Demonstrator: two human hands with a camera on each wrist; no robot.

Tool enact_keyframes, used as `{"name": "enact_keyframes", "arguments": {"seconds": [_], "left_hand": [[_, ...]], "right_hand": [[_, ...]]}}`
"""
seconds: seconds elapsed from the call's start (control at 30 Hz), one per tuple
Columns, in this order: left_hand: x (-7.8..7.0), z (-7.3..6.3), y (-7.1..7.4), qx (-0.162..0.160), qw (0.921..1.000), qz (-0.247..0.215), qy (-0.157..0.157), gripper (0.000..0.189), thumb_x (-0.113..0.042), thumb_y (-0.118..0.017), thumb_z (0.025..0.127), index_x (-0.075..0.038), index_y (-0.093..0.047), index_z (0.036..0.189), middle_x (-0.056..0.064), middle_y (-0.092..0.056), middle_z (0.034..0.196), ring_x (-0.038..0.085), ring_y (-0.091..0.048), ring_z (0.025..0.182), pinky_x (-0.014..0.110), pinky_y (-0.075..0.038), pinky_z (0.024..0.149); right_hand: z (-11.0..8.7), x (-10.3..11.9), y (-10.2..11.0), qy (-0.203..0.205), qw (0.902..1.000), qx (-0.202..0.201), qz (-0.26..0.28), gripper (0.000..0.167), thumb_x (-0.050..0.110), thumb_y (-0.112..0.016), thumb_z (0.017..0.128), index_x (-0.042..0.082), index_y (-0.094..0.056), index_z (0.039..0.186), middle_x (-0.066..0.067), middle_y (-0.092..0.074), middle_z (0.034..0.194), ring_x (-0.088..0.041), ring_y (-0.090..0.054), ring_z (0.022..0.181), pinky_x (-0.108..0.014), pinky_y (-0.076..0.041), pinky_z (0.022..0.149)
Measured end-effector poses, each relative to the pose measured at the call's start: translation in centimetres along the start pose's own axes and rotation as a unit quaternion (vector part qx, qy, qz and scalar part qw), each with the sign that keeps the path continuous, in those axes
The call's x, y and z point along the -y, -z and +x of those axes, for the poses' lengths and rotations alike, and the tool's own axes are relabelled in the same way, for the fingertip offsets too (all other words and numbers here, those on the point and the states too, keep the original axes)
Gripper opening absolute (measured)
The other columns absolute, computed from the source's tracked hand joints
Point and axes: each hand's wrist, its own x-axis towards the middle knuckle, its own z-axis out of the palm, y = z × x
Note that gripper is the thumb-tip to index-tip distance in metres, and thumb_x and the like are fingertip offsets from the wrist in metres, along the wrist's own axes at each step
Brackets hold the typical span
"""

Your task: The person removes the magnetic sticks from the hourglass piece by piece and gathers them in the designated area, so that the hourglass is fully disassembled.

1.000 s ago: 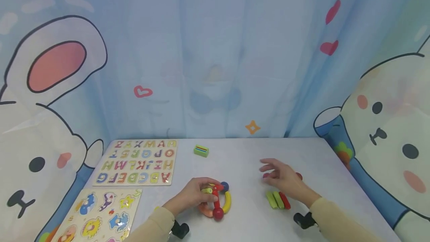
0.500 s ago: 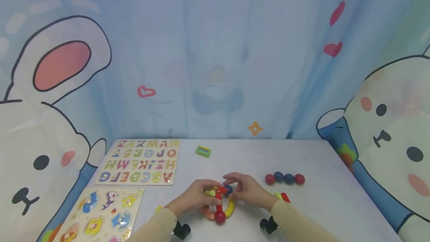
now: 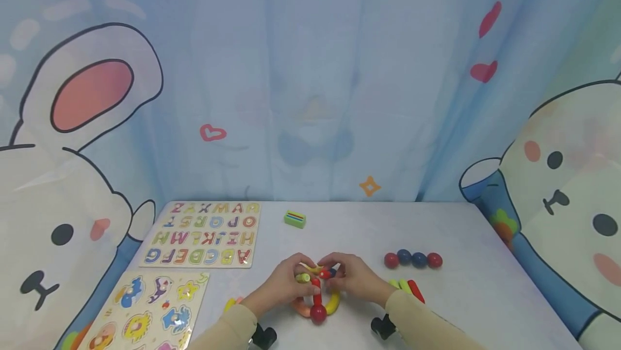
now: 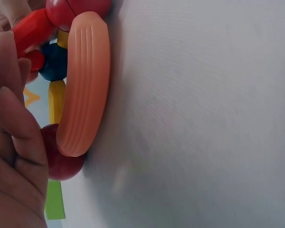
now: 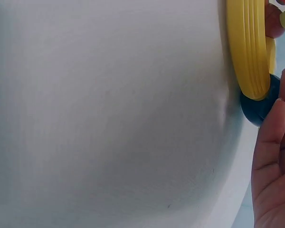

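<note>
A ball-and-rod building toy stands low in the middle of the table, between both hands. Its front red ball [image 3: 318,314] joins a curved orange rod [image 4: 88,85], a curved yellow rod [image 5: 249,47] and a straight red rod [image 3: 317,292]. My left hand [image 3: 281,284] holds the toy from the left, a light green rod [image 3: 303,278] between thumb and fingers. From the right, my right hand [image 3: 360,280] grips the toy around a dark blue ball [image 5: 259,104], thumb against it. Fingers partly hide the back of the toy.
Right of the hands lie a row of red and blue balls [image 3: 413,259] and some green and red rods [image 3: 412,288], partly behind the right sleeve. A letter puzzle board [image 3: 201,234] and an animal puzzle board [image 3: 150,309] lie left. A small green block [image 3: 295,219] sits farther back.
My right hand has moved left from beside the loose balls and rods to the toy and now grips its blue ball. The left hand has kept its hold.
</note>
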Motion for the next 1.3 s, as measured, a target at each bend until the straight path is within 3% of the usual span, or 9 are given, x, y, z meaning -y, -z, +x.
{"name": "enact_keyframes", "arguments": {"seconds": [0.2, 0.47, 0.7, 0.87, 1.07, 1.3], "left_hand": [[0.0, 0.0, -0.1, -0.007, 0.9998, 0.016, -0.009, 0.02, -0.013, -0.081, 0.083, -0.016, -0.066, 0.096, -0.004, -0.066, 0.105, 0.016, -0.061, 0.068, 0.027, -0.053, 0.058], [-0.1, 0.0, 0.0, -0.001, 0.9998, 0.019, -0.003, 0.019, -0.013, -0.081, 0.083, -0.016, -0.07, 0.099, -0.005, -0.065, 0.105, 0.016, -0.061, 0.068, 0.027, -0.053, 0.059], [0.0, -0.1, 0.0, 0.004, 0.9999, 0.01, -0.001, 0.021, -0.011, -0.08, 0.083, -0.011, -0.071, 0.102, -0.003, -0.066, 0.098, 0.015, -0.057, 0.057, 0.025, -0.052, 0.056], [0.1, -0.1, 0.0, 0.005, 0.9999, 0.013, -0.009, 0.022, -0.01, -0.08, 0.083, -0.01, -0.071, 0.103, -0.003, -0.066, 0.095, 0.014, -0.057, 0.057, 0.025, -0.052, 0.055], [0.1, -0.1, 0.0, 0.003, 0.9998, 0.016, -0.006, 0.021, -0.012, -0.08, 0.083, -0.012, -0.071, 0.102, -0.003, -0.066, 0.095, 0.014, -0.057, 0.057, 0.025, -0.052, 0.055], [0.1, -0.1, -0.1, 0.0, 0.9998, 0.017, 0.004, 0.02, -0.012, -0.081, 0.083, -0.015, -0.071, 0.1, -0.004, -0.065, 0.101, 0.015, -0.057, 0.059, 0.026, -0.052, 0.055]], "right_hand": [[-0.2, 0.0, 0.2, -0.001, 1.0, 0.002, 0.006, 0.03, 0.008, -0.076, 0.088, 0.016, -0.069, 0.116, 0.003, -0.064, 0.099, -0.02, -0.057, 0.077, -0.028, -0.053, 0.064], [-0.1, -0.2, 0.4, -0.015, 0.9999, -0.004, -0.005, 0.024, 0.013, -0.07, 0.094, 0.016, -0.066, 0.117, 0.005, -0.065, 0.102, -0.019, -0.059, 0.085, -0.03, -0.054, 0.072], [0.0, -0.4, 0.3, -0.009, 0.9998, -0.017, 0.007, 0.021, 0.015, -0.066, 0.097, 0.011, -0.061, 0.117, 0.002, -0.066, 0.103, -0.017, -0.06, 0.088, -0.032, -0.055, 0.078], [-0.1, -0.2, 0.3, -0.016, 0.9989, -0.023, 0.038, 0.024, 0.016, -0.064, 0.099, 0.005, -0.054, 0.118, -0.003, -0.066, 0.108, -0.018, -0.063, 0.094, -0.033, -0.057, 0.084], [-0.3, 0.2, 0.5, -0.022, 0.999, -0.037, 0.005, 0.026, 0.021, -0.065, 0.098, 0.01, -0.059, 0.12, 0.0, -0.066, 0.11, -0.019, -0.063, 0.099, -0.041, -0.055, 0.089], [-2.4, 0.5, 3.3, -0.005, 0.9949, -0.099, 0.021, 0.054, 0.03, -0.07, 0.094, 0.022, -0.047, 0.143, -0.005, -0.067, 0.104, -0.025, -0.066, 0.095, -0.043, -0.056, 0.085]]}}
